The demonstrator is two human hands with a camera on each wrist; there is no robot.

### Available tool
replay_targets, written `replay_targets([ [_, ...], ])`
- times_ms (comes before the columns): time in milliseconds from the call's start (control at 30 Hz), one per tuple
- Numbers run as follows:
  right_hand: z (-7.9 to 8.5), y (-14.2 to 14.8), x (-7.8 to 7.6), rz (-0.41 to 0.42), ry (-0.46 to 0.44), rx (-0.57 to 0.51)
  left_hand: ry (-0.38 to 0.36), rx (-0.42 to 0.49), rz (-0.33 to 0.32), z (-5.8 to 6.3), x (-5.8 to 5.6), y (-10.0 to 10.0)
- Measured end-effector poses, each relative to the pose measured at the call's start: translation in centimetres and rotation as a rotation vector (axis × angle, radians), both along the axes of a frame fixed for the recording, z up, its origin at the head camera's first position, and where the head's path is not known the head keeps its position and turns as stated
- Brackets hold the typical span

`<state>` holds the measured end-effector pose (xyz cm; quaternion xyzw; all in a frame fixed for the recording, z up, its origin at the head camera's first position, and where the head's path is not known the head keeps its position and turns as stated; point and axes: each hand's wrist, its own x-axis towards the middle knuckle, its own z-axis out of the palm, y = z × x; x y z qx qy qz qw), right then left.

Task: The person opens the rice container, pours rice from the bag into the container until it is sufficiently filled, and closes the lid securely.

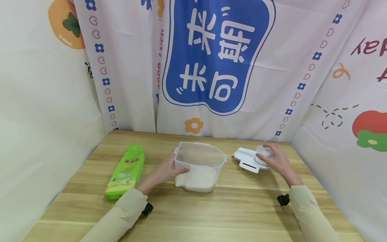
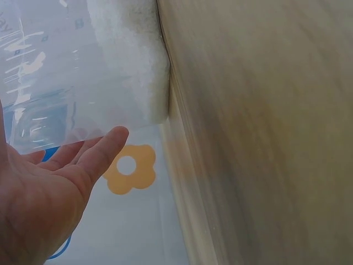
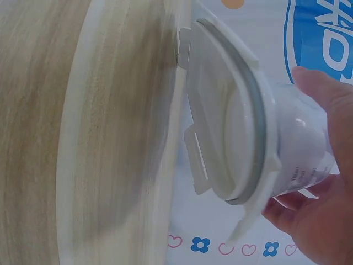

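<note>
My left hand (image 1: 164, 172) grips the left end of a clear plastic storage container (image 1: 216, 171), thumb along the front near the rim and fingers behind. White rice (image 1: 200, 180) fills its lower part, and the top is uncovered. In the left wrist view the fingers reach along the container's clear wall (image 2: 44, 72). To the right, my right hand (image 1: 279, 162) holds a white lid (image 1: 245, 156) by the clear cup (image 3: 300, 141) on its top. The lid has side flaps and a grey seal, and its underside faces the table in the right wrist view.
A green rice bag (image 1: 125, 171) lies on the wooden table (image 1: 211, 215), left of my left forearm. Printed cloth (image 1: 136, 67) hangs behind the table and along both sides. A small black object (image 1: 283, 199) sits by the right cuff, another (image 1: 147, 209) by the left.
</note>
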<state>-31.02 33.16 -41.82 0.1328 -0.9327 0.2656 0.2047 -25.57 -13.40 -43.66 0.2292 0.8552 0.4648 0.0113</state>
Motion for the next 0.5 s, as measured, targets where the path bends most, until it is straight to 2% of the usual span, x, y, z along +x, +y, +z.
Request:
replay_targets([
  [267, 0.7, -0.9, 0.1, -0.022, 0.113, -0.053, -0.001, -0.009, 0.0, -0.1, 0.1, 0.0],
  [500, 2.2, -2.2, 0.4, -0.062, 0.109, -0.099, -0.004, -0.008, 0.004, -0.2, 0.0, -0.1],
])
